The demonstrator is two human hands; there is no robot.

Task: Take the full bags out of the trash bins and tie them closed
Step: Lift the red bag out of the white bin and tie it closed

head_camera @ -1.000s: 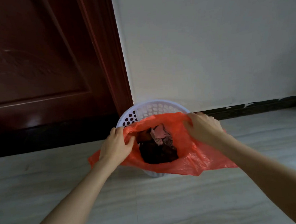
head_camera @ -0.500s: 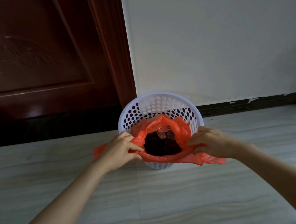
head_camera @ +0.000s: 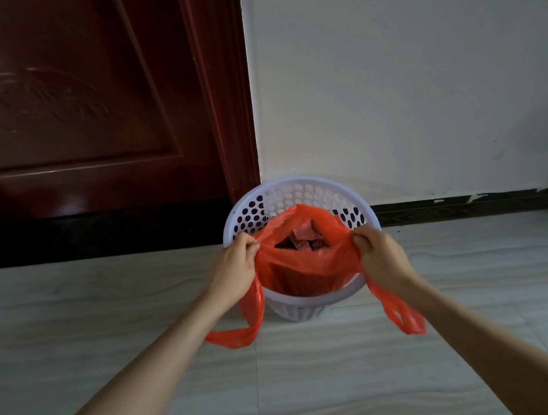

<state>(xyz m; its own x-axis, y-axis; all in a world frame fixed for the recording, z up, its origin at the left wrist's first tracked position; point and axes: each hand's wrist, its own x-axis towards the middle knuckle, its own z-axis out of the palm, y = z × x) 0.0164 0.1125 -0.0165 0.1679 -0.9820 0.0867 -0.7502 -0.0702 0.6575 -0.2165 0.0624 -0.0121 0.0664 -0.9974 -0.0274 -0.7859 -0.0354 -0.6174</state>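
Both the left hand [head_camera: 234,266] and right hand [head_camera: 380,259] pinch opposite rim edges of the thin orange plastic bag [head_camera: 301,266]. Lifting straight up, evenly, should clear the white perforated plastic bin [head_camera: 297,190] without tipping it or spilling.

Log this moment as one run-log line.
left hand: grips bag rim | right hand: grips bag rim | red bag: open, partly in white bin | tied: no

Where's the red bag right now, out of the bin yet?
Not yet: the red bag sits in the white perforated bin by the door frame, mouth pulled open between the left hand and right hand.
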